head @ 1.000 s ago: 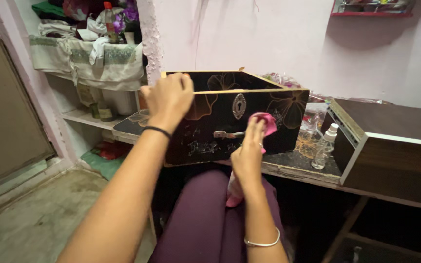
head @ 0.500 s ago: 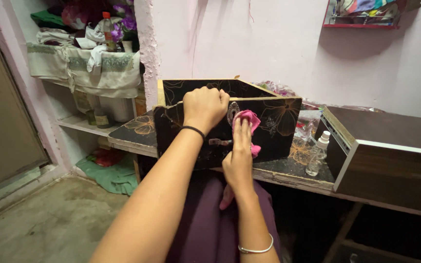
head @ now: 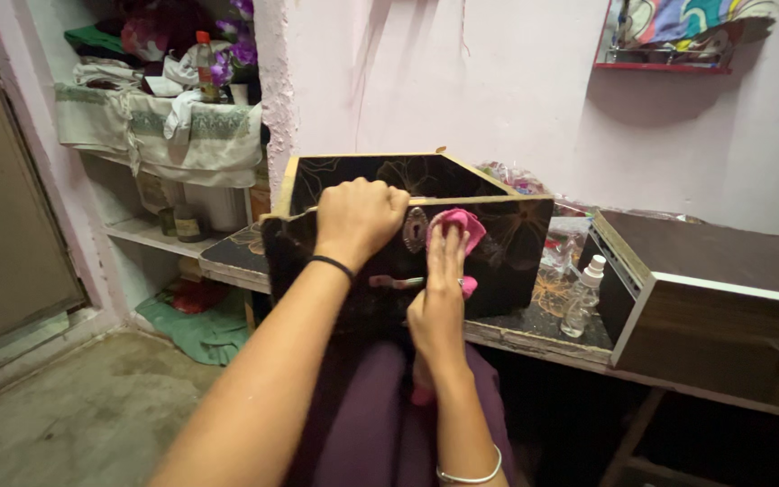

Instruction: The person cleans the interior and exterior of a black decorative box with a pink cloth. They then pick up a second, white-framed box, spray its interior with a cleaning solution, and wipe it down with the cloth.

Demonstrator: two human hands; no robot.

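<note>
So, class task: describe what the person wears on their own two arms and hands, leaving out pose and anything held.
Both arms are bare, with no sleeves and no gloves. The left hand has a thin black band around its wrist. The right hand has a slim silver bangle further down its forearm.

Clear plastic bottle (head: pixel 582 296), white cap — right of drawer.
</note>
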